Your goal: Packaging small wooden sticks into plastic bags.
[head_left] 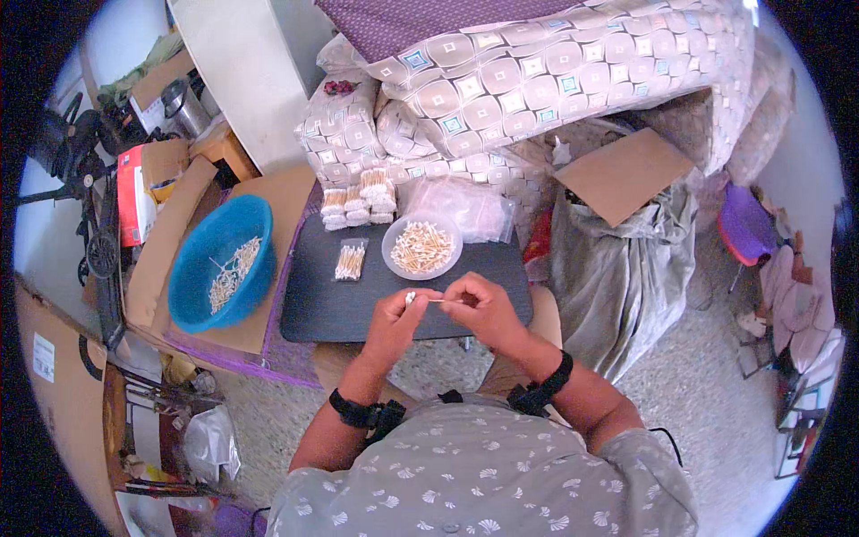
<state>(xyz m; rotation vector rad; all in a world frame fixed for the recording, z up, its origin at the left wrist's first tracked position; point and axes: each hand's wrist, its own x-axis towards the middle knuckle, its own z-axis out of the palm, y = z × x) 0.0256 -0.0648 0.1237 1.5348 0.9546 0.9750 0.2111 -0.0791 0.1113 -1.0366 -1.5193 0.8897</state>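
Both my hands meet at the near edge of a small dark table (309, 304), just below a white bowl (389, 261) of cotton swabs (422, 248). My left hand (394, 324) is closed; white cotton tips poke out above its fingers. From there a thin cotton swab (436, 300) runs across to my right hand (488, 309), whose fingers pinch its other end. How many swabs the left hand holds is hidden. Left of the bowl lies a small clear packet of swabs (351, 260). Behind it, bundled swab packets (360, 199) are stacked beside flat clear plastic bags (465, 210).
A blue basin (182, 291) with loose swabs stands on cardboard to the left. At the right is a large grey sack (617, 277) topped by a cardboard sheet (626, 174). A patterned covered sofa (537, 85) lies beyond the table.
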